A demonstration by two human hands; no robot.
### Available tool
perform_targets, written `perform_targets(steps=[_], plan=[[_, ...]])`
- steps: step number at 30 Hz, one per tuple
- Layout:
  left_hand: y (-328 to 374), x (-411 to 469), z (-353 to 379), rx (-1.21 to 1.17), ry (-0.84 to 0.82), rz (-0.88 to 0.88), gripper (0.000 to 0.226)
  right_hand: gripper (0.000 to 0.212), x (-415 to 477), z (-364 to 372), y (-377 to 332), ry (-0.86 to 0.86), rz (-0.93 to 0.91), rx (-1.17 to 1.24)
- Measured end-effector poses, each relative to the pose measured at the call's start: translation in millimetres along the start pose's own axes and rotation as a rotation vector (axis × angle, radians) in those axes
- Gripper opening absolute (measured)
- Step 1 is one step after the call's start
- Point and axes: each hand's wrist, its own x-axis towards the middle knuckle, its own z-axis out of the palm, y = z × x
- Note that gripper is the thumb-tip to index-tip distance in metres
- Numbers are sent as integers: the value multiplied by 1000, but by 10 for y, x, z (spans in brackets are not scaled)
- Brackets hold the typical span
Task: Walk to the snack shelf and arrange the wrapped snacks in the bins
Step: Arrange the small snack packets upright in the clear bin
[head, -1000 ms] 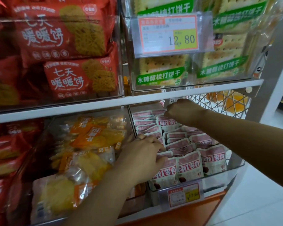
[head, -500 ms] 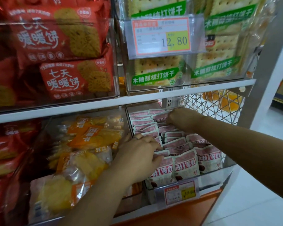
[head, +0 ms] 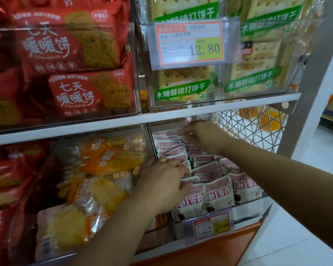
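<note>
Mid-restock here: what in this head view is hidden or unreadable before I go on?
1. Right hand fingertips: head view, hidden by the hand's own back; grip on the pink packets unclear.
2. Left hand fingertips: head view, tucked among the packets.
3. Lower price tag: head view, digits blurred.
4. Red packs at lower left: head view, cut off by the frame edge.

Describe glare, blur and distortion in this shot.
Head view: even indoor light; glare hazes the upper clear bin and the upper price tag; lower price tag blurred, price barely legible; right hand slightly smeared over the pink pouches; shelf edge bows slightly, wide-angle; left red packs soft.
</note>
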Motion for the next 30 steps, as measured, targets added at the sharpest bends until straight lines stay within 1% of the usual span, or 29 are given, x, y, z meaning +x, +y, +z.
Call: perform_targets(steps=[2, 5, 7, 8, 10, 12, 13, 15, 19, 22, 25, 30], plan=[[2, -15, 0, -45, 21, 1, 39, 30, 98, 109, -171, -63, -19, 79], [-41, -66, -48, -100, 80, -10, 38, 25, 198, 307, -284, -233, -17, 71], [-104, -92, -118, -106, 136, -50, 39, 21, 221, 373, -309, -255, -23, 114], [-143, -99, -156, -101, 168, -82, 40, 23, 205, 376, -335, -254, -38, 147], [-225, -98, -204, -90, 206, -155, 41, 29, 202, 432, -313, -185, -93, 212], [-277, -91, -205, -82, 189, -221, 44, 34, 211, 433, -232, -131, -42, 187], [-283, -92, -194, -87, 167, -252, 47, 34, 219, 417, -202, -140, 5, 188], [-276, -93, -161, -96, 125, -294, 52, 35, 251, 401, -194, -199, 30, 224], [-292, -72, -114, -93, 92, -313, 55, 40, 268, 476, -276, -180, -21, 208], [-295, -67, -101, -91, 78, -318, 56, 42, 277, 527, -228, -168, 25, 236], [-285, -82, -96, -81, 71, -316, 55, 43, 259, 480, -253, -192, 50, 247], [-306, -89, -103, -99, 79, -308, 54, 46, -23, 245, -361, -48, 30, 203]])
